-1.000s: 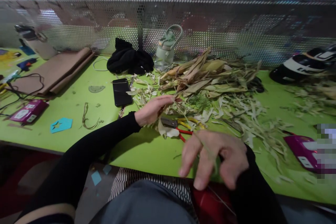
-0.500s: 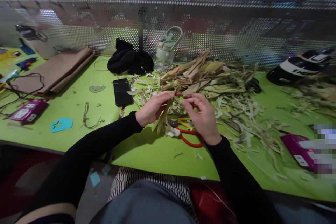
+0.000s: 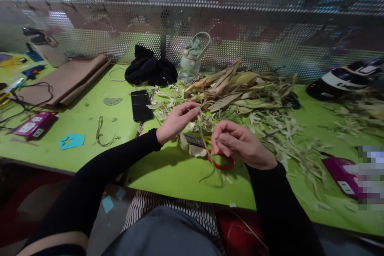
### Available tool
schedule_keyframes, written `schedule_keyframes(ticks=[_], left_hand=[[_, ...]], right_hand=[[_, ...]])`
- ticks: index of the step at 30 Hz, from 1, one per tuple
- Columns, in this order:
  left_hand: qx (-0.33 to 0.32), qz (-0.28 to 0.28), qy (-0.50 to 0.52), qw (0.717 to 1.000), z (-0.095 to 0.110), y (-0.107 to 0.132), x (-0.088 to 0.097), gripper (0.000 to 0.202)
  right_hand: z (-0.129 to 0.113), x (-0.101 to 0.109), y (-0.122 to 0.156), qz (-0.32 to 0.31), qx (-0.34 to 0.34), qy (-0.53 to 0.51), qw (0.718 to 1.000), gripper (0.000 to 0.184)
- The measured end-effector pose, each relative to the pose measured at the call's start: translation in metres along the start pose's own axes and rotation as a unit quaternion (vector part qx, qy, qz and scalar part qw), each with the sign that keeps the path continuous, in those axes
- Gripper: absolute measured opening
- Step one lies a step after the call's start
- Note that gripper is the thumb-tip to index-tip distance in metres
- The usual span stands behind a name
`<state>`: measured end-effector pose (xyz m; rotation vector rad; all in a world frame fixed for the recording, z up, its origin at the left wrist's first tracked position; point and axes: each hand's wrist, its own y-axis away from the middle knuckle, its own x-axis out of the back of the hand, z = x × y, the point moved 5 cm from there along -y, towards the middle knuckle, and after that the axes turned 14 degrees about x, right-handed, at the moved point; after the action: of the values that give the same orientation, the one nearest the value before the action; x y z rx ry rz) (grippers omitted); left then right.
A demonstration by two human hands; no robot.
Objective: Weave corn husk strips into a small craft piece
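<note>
My left hand [image 3: 181, 122] is closed in a pinch above the middle of the table. From its fingertips a thin twisted cord of pale green corn husk [image 3: 203, 136] hangs down, its loose end curling toward the table. To the right, my right hand [image 3: 240, 143] has its fingers curled together beside the cord; whether anything is between them is hidden. Below the hands lie red-handled scissors [image 3: 228, 165], partly covered by a pale husk scrap [image 3: 196, 151] and my right hand. A heap of dried corn husks [image 3: 237, 84] spreads just behind, with torn husk strips [image 3: 280, 128] to the right.
A black phone [image 3: 141, 106], a husk cord piece [image 3: 100, 134], a blue star cutout [image 3: 72, 141] and a clear protractor [image 3: 113, 101] lie leftward. Behind stand a green bottle [image 3: 190, 62] and bunched black cloth [image 3: 150, 68]. A purple device [image 3: 340, 174] sits right.
My right hand has moved right and down, away from my left fingertips. The broad husk below my left hand no longer hangs there; a thin twisted cord hangs instead.
</note>
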<state>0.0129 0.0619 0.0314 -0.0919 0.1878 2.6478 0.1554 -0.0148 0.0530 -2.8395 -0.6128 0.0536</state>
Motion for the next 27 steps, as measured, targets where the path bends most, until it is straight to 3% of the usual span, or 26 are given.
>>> schedule_keyframes(ticks=[6, 8, 9, 11, 13, 14, 17, 18, 20, 23, 24, 25, 27], left_hand=[[-0.012, -0.028, -0.081, 0.996, 0.0, 0.005, -0.005, 0.023], [-0.036, -0.025, -0.109, 0.993, 0.003, 0.008, -0.006, 0.026], [-0.065, -0.012, -0.125, 0.99, 0.007, 0.01, -0.005, 0.026], [-0.14, 0.025, -0.171, 0.975, 0.016, 0.015, -0.003, 0.025], [-0.205, 0.057, -0.219, 0.952, 0.025, 0.019, -0.003, 0.023], [-0.225, 0.069, -0.24, 0.942, 0.028, 0.021, -0.003, 0.023], [-0.225, 0.061, -0.311, 0.921, 0.03, 0.02, -0.004, 0.024], [-0.207, 0.036, -0.339, 0.917, 0.028, 0.019, -0.006, 0.024], [-0.138, -0.052, -0.374, 0.916, 0.019, 0.017, -0.012, 0.022], [0.014, -0.195, -0.273, 0.942, 0.007, 0.02, -0.019, 0.018], [0.057, -0.22, -0.199, 0.953, 0.005, 0.021, -0.02, 0.017], [0.09, -0.226, -0.12, 0.962, 0.005, 0.022, -0.02, 0.016], [0.121, -0.193, 0.016, 0.974, 0.007, 0.021, -0.017, 0.013]], right_hand=[[-0.014, -0.028, 0.004, -0.119, 0.031, 0.035, 0.992, 0.03], [-0.007, -0.02, 0.001, -0.062, 0.02, 0.134, 0.989, 0.031], [0.0, -0.011, -0.002, -0.003, 0.001, 0.207, 0.978, 0.033], [0.007, 0.004, -0.004, 0.127, 0.008, 0.346, 0.93, 0.032], [0.01, 0.003, -0.007, 0.147, 0.041, 0.38, 0.912, 0.042], [0.012, -0.001, -0.007, 0.118, 0.046, 0.36, 0.924, 0.038], [0.005, -0.022, 0.0, -0.067, 0.028, 0.208, 0.975, 0.028], [-0.005, -0.022, 0.003, -0.08, 0.049, 0.141, 0.986, 0.029], [-0.028, 0.0, 0.007, 0.029, 0.149, 0.029, 0.988, 0.029], [-0.034, 0.057, 0.013, 0.318, 0.204, 0.034, 0.925, 0.021], [-0.029, 0.068, 0.012, 0.364, 0.198, 0.043, 0.909, 0.016], [-0.019, 0.075, 0.009, 0.373, 0.153, 0.055, 0.913, 0.013], [-0.002, 0.076, 0.003, 0.365, 0.076, 0.122, 0.92, 0.013]])
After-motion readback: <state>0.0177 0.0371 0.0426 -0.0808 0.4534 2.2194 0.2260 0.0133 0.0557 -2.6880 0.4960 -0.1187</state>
